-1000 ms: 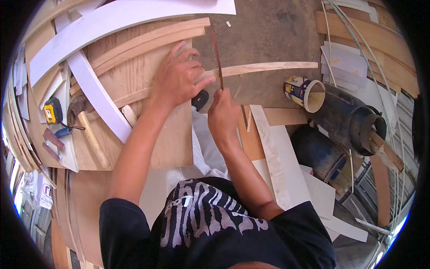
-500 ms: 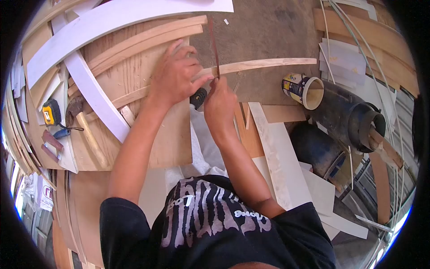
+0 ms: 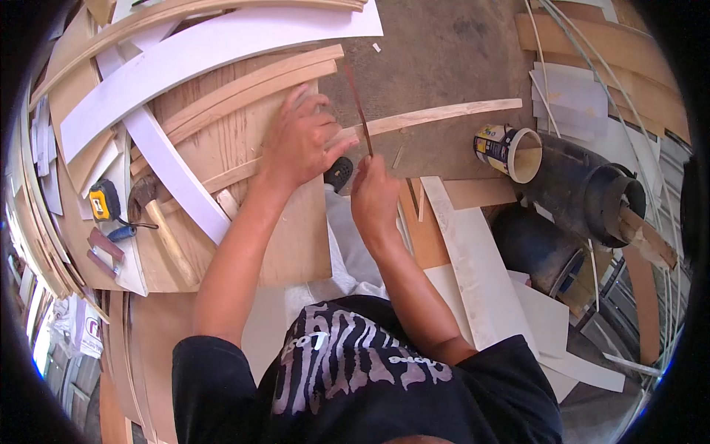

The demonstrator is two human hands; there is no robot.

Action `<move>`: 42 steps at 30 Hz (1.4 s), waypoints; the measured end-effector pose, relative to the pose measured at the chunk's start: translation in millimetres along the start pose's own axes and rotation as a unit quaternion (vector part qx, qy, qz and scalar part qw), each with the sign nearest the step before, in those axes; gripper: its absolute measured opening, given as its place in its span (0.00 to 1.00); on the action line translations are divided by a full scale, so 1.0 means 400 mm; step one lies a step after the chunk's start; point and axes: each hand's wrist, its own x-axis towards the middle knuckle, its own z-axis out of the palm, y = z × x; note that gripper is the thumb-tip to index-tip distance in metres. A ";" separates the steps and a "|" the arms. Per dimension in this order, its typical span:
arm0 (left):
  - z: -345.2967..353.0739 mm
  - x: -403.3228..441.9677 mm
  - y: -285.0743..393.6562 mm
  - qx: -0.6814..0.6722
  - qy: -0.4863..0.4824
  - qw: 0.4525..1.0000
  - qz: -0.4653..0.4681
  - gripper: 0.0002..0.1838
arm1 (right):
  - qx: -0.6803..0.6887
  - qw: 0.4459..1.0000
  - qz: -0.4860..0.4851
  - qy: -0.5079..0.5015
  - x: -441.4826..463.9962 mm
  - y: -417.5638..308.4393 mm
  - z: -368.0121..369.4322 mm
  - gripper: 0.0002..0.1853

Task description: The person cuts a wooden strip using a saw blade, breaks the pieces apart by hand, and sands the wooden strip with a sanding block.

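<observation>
A narrow, slightly curved wooden strip (image 3: 444,114) lies across the plywood-topped work surface (image 3: 296,255) and sticks out past its right edge. My left hand (image 3: 302,140) presses on the strip, fingers bent over it and thumb reaching towards the blade. In my right hand (image 3: 375,198) is a saw (image 3: 359,100), its thin reddish-brown blade seen nearly edge-on across the strip, just beyond the work surface's edge. The saw's handle is hidden in my closed fingers. Two more curved wooden strips (image 3: 251,85) lie side by side beyond my left hand.
Left on the work surface are a hammer (image 3: 166,240), a yellow tape measure (image 3: 104,200) and white curved panels (image 3: 222,52). A paint bucket (image 3: 526,155) lies tipped by dark cylinders (image 3: 580,189) at right. Boards (image 3: 481,281) lie below my right arm.
My right hand and the saw have drawn back towards my body, the blade still across the strip. My left hand stays on the strip. The whole view has shifted slightly.
</observation>
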 end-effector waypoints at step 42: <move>-0.006 0.003 -0.002 -0.017 -0.018 1.000 0.004 0.16 | -0.023 0.998 0.049 -0.024 -0.001 -0.037 -0.003 0.05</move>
